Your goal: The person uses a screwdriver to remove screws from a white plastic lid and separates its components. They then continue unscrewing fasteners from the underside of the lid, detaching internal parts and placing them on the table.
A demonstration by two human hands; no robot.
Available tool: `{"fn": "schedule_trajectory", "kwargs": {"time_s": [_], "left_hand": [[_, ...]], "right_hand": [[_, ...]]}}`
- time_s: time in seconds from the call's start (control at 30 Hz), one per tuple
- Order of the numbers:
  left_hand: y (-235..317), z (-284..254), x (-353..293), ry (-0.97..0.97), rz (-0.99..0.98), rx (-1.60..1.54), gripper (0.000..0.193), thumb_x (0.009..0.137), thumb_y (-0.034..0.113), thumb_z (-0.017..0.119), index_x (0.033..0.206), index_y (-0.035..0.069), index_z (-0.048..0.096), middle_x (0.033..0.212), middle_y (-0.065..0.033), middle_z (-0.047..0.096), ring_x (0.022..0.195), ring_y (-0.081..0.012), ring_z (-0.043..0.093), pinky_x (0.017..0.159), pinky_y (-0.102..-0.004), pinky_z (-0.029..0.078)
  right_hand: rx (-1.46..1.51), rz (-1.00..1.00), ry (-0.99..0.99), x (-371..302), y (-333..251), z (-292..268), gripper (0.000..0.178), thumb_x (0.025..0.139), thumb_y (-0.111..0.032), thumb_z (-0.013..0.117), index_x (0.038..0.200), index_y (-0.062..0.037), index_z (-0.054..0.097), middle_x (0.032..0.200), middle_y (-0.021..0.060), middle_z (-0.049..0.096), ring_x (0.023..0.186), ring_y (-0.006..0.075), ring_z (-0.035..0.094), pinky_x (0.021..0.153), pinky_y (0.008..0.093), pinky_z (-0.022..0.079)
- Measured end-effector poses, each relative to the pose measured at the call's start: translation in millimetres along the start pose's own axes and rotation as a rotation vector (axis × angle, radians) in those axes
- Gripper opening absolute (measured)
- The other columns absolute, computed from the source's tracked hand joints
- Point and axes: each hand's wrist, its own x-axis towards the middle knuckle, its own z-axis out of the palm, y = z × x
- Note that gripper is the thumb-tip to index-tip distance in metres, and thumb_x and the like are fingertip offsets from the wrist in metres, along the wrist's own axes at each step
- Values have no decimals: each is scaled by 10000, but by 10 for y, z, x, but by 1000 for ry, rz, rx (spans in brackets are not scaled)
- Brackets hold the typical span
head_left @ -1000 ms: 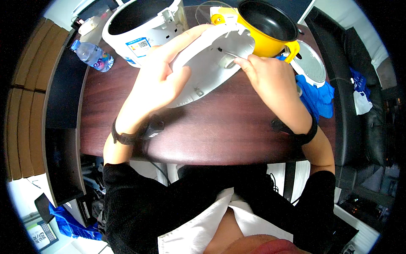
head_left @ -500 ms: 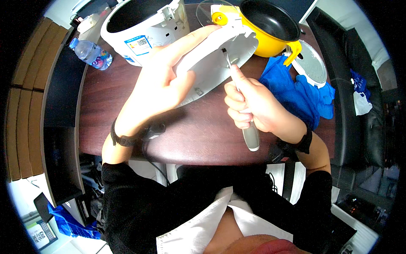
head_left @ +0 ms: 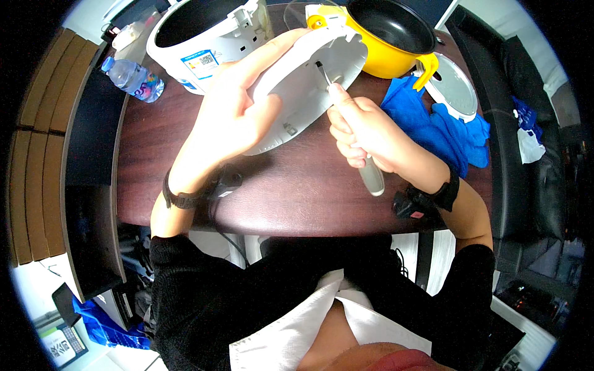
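My left hand (head_left: 232, 117) grips a white, shallow, oval lid (head_left: 294, 93), apparently from the rice cooker, by its outer side and near rim. The lid is tilted so its hollow inside faces right and toward me. My right hand (head_left: 365, 127) is closed round a slim tool with a grey handle (head_left: 372, 178) and a thin metal shaft. Its far end points at a small dark spot inside the lid; whether that spot is the tip or a hole, I cannot tell. Behind the lid stands the white rice cooker body (head_left: 235, 46), open at the top.
A yellow pot (head_left: 390, 59) with a black inside stands at the far right, by a glass lid (head_left: 296, 15). Right of it lie a blue cloth (head_left: 433, 127) and a white-rimmed round cover (head_left: 455, 89). A water bottle (head_left: 133, 79) is at the left edge of the brown table (head_left: 297, 198).
The lid has shifted slightly left and away from me, its inside turned more into view. My right hand has moved up a little with the tool, which leans more to the left.
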Motion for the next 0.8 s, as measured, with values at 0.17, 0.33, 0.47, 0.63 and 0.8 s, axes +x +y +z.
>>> {"fn": "schedule_trajectory", "kwargs": {"time_s": [0.17,0.33,0.47,0.63,0.8], "left_hand": [[9,1,17,5,-13,39,576,651,38,399,1222,30,477,1018,-188,611,912,-253,622,836,-299,449],[-42,-40,33,-3,1,15,571,658,14,392,1222,34,478,1059,-176,602,975,-239,600,859,-293,428],[-74,-45,29,-21,9,5,569,669,1,390,1229,45,477,1085,-172,594,995,-240,592,869,-298,424],[-38,-25,14,-38,-34,-13,574,669,-12,378,1231,47,479,1086,-168,593,992,-229,588,874,-291,421],[-66,-24,8,7,-41,-66,574,670,-17,369,1233,31,473,1115,-153,580,1020,-199,563,892,-285,406]], "right_hand": [[-1240,-584,602,132,18,-233,469,906,-354,449,637,-7,615,548,208,548,513,347,584,464,413,476],[-1345,-729,595,37,-144,-364,464,875,-384,490,613,-19,605,519,190,539,474,330,566,443,397,452],[-291,-71,66,-13,-27,-309,554,920,-509,341,538,-108,354,419,-24,291,327,100,334,325,250,283],[206,51,-161,-58,16,-154,515,916,-532,324,589,-134,306,468,-54,231,342,58,271,328,216,238],[288,79,-164,-105,6,-95,510,916,-532,323,590,-140,303,482,-55,235,346,60,269,335,213,241]]}}
